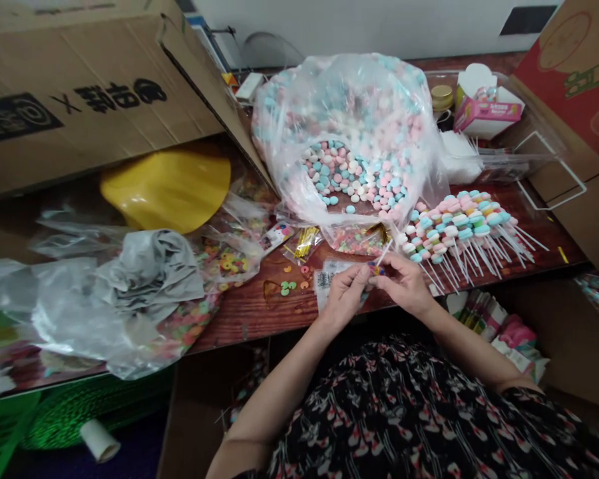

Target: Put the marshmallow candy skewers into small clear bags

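Observation:
My left hand [347, 293] and my right hand [404, 281] meet at the table's front edge, fingers pinched. Between them is a small, multicoloured candy piece on a white stick, a lollipop [378, 269], its stick pointing up and right. Fingers hide much of it. Under my left hand lies a clear packet with printed labels [323, 281]. To the right rests a pile of pastel candy lollipops [459, 223], sticks toward me. Behind my hands, a large clear bag of pastel candies [349, 100] lies open. Several loose ring gummies [288, 288] sit to the left.
A cardboard box [80, 100] overhangs the left side above a yellow sheet [167, 186]. Bags of coloured rings [229, 259] and a grey cloth [152, 273] lie below. A pack of gold ties [304, 243], a pink carton [489, 110] and a right-hand box [569, 100] stand around.

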`<action>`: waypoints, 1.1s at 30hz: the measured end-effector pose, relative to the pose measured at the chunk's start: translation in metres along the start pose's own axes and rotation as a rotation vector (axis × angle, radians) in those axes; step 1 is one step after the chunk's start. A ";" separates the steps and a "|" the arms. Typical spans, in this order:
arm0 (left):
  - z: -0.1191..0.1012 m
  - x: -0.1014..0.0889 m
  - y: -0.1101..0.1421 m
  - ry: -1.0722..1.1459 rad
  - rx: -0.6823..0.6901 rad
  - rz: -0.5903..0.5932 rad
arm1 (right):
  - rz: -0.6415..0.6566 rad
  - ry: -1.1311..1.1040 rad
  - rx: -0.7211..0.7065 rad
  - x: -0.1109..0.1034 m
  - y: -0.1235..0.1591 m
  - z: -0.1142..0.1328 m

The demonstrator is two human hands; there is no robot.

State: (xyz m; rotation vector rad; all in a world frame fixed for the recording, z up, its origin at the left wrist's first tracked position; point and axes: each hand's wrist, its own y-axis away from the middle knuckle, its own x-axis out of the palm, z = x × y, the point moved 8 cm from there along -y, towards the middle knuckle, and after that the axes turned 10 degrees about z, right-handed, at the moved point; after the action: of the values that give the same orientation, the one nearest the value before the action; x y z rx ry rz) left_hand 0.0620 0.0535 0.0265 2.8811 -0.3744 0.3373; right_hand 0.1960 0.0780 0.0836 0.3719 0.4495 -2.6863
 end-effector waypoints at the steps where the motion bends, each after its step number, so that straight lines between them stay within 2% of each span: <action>1: 0.002 0.000 0.000 0.032 0.005 0.001 | -0.022 -0.029 0.002 0.004 0.001 -0.003; 3: 0.007 -0.002 0.001 0.116 -0.005 -0.024 | -0.114 -0.088 -0.011 0.003 0.001 -0.007; 6: 0.014 -0.010 0.005 0.216 -0.027 -0.128 | -0.262 -0.201 -0.013 -0.009 0.002 -0.010; 8: 0.014 -0.015 0.006 0.245 -0.001 -0.188 | -0.317 -0.224 0.009 -0.013 0.003 -0.012; 10: 0.012 -0.016 0.007 0.242 0.035 -0.195 | -0.259 -0.184 0.046 -0.007 0.002 -0.013; 14: 0.002 -0.011 0.008 0.086 0.130 -0.128 | -0.022 -0.086 0.083 0.020 -0.002 -0.013; 17: -0.005 -0.015 0.012 -0.049 0.213 -0.169 | -0.022 -0.095 0.058 0.027 -0.005 -0.013; 19: -0.002 -0.020 0.013 -0.030 0.215 -0.216 | -0.116 -0.240 0.089 0.021 -0.006 -0.020; 21: 0.004 -0.026 0.012 0.038 0.191 -0.261 | -0.296 -0.353 0.093 0.005 -0.005 -0.025; 23: 0.007 -0.030 0.011 0.064 0.171 -0.290 | -0.444 -0.263 0.025 -0.014 -0.001 -0.017; 24: 0.006 -0.031 0.010 0.059 0.170 -0.300 | -0.436 -0.151 -0.017 -0.017 -0.001 -0.009; 25: 0.005 -0.030 0.009 0.040 0.174 -0.298 | -0.368 -0.026 -0.055 -0.016 -0.003 0.000; 28: -0.003 -0.027 0.007 -0.038 0.220 -0.278 | -0.068 0.197 -0.097 0.005 -0.011 0.013; 29: -0.005 -0.025 0.006 -0.060 0.235 -0.274 | -0.021 0.184 -0.091 0.009 -0.012 0.013; 31: -0.007 -0.022 0.005 -0.048 0.245 -0.264 | -0.014 0.068 -0.068 0.010 -0.013 0.011; 33: -0.005 -0.018 0.003 0.062 0.218 -0.216 | -0.021 -0.068 -0.066 0.011 -0.015 0.009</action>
State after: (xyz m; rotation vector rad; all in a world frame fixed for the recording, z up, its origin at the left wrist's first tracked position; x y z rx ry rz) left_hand 0.0436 0.0554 0.0273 3.0749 -0.0148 0.4534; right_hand 0.1784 0.0845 0.0923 0.2576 0.5236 -2.6877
